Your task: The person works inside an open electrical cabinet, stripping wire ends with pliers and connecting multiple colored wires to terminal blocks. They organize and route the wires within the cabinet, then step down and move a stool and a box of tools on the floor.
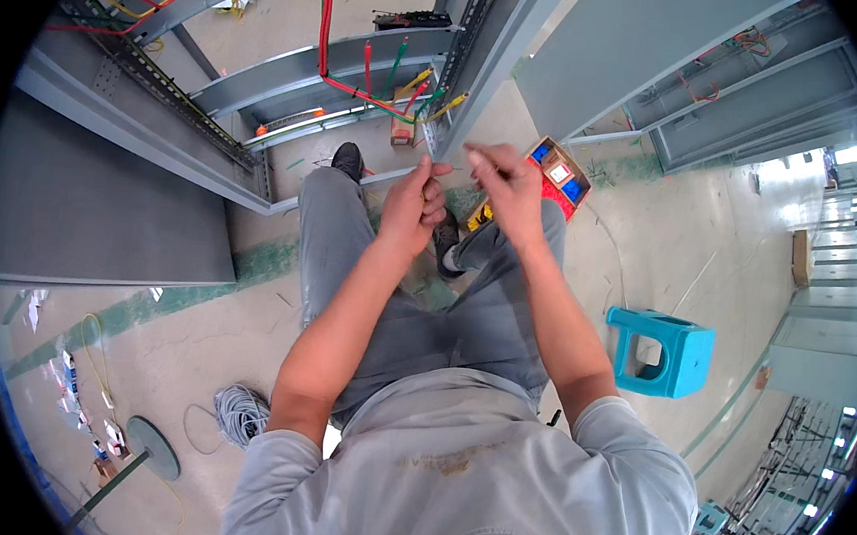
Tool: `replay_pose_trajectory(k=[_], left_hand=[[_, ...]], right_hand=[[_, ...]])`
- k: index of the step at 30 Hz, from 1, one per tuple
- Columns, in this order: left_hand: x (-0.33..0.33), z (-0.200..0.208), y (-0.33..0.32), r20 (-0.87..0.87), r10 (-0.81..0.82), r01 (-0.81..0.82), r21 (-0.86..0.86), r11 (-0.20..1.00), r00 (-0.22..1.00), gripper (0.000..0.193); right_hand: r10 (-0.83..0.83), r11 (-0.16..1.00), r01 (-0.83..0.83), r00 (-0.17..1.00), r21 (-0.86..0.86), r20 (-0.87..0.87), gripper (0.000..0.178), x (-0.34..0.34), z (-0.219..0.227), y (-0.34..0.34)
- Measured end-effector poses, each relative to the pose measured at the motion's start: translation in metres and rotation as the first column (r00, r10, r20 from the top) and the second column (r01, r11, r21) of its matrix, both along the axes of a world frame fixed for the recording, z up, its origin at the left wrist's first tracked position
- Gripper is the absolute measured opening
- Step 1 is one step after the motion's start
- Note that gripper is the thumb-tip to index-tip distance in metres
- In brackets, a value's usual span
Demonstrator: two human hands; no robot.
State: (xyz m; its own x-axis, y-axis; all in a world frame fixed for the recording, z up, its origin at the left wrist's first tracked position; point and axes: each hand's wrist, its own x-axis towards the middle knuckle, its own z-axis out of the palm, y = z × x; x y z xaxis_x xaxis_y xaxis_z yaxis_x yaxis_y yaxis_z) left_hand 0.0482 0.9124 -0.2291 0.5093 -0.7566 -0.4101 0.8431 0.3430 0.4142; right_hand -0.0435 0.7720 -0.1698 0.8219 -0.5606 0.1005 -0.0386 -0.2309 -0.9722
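Observation:
I stand in front of an open grey metal cabinet frame (483, 63) with both hands raised. My left hand (415, 205) is curled into a fist just below the frame's upright. Close beside it, my right hand (504, 188) has its fingers pinched together. Whatever the fingers hold is too small to make out. Red, green and yellow wires (401, 92) with loose ends hang inside the frame just above my hands. A thick red cable (325, 22) runs up the frame.
A red tray of small parts boxes (560, 175) lies on the floor by my feet. A blue plastic stool (663, 353) stands at the right. A grey wire coil (239, 413) lies at the lower left. Grey cabinets (758, 102) line the right.

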Motion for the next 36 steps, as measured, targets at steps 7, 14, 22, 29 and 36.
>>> replay_pose_trajectory(k=[7,14,22,29,36], left_hand=[[0.055,-0.021,-0.077,-0.153,0.047,-0.056,-0.054,0.997,0.987,0.043],[0.065,-0.036,-0.104,-0.289,0.102,-0.164,-0.199,0.966,0.952,0.034],[0.068,-0.037,-0.105,-0.318,0.084,-0.164,-0.232,0.959,0.944,0.028],[0.068,-0.036,-0.105,-0.31,0.081,-0.149,-0.204,0.968,0.947,0.029],[0.051,-0.044,-0.086,-0.253,0.02,-0.068,-0.184,0.981,0.967,0.031]], right_hand=[[-0.082,0.982,0.098,0.991,-0.16,0.105,0.024,0.063,0.007,-0.055],[-0.046,0.957,0.059,0.998,-0.283,0.051,0.023,0.077,0.004,-0.066],[-0.014,0.992,0.023,0.997,-0.127,0.077,0.023,0.081,0.002,-0.065],[0.011,0.996,-0.002,0.996,-0.087,0.093,0.02,0.08,0.004,-0.059],[-0.016,1.0,0.016,1.0,0.0,0.003,0.022,0.045,-0.02,-0.047]])
